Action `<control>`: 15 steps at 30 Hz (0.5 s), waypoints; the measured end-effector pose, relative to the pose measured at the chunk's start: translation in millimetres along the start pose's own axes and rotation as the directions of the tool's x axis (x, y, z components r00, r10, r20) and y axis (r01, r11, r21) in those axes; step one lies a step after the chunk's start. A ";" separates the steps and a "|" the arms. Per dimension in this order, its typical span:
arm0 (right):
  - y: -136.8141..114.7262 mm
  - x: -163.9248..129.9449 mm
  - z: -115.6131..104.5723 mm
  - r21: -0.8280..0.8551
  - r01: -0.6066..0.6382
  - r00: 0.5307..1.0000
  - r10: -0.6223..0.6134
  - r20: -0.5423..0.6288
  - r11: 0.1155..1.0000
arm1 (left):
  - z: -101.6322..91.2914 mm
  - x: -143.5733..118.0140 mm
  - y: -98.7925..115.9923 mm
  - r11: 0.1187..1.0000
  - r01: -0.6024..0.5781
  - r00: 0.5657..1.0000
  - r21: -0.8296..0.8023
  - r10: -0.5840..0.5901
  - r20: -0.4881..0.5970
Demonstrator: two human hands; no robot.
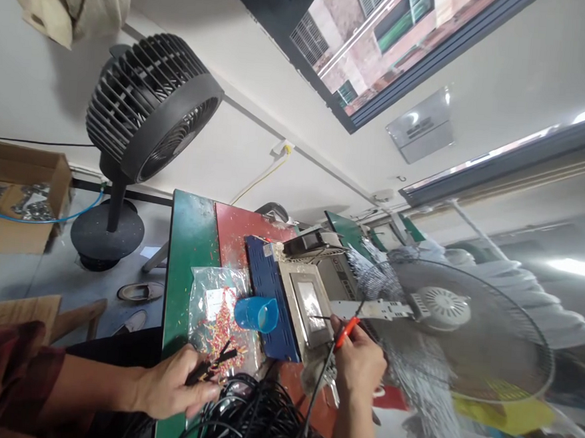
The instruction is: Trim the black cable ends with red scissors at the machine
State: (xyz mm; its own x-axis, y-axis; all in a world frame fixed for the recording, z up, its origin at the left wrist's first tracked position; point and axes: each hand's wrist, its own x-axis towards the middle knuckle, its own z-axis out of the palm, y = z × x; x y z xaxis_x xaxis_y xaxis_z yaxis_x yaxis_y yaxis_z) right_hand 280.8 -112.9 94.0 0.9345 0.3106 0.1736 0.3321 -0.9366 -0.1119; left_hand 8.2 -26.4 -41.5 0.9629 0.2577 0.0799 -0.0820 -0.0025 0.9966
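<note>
My left hand [175, 387] pinches the ends of some black cables [215, 366] near the green table's front edge, above a big tangle of black cable [253, 420]. My right hand [360, 364] holds one black cable with an orange-red tip [347, 331] up against the front of a grey machine [311, 304] with a small screen. A blue cup [256, 313] lies on its side between the two hands, next to a clear plastic bag [213, 307] of small red and yellow pieces.
The machine sits on a blue base [268, 284] on a green and red table [191, 238]. A black floor fan [147, 112] and a cardboard box [16, 200] stand to the left. A white fan [465, 331] stands close on the right. Sandals [140, 293] lie on the floor.
</note>
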 end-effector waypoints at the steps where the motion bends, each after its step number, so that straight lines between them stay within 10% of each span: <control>1: -0.2 -0.1 0.3 -0.001 0.001 1.000 -0.001 0.000 1.000 | -0.1 -0.1 0.5 1.000 -0.005 1.000 0.000 0.005 -0.006; 15: -2.1 -1.7 0.0 0.025 0.016 1.000 -0.016 0.013 1.000 | 1.7 -3.3 -3.5 0.998 0.059 0.998 0.039 -0.059 0.005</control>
State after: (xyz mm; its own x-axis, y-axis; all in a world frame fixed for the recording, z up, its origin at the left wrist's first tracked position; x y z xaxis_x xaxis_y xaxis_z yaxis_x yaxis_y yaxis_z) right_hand 278.5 -111.5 94.0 0.9306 0.3280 0.1627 0.3501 -0.9272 -0.1331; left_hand 5.8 -28.9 -45.3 0.9674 0.2524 0.0210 -0.0153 -0.0247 0.9996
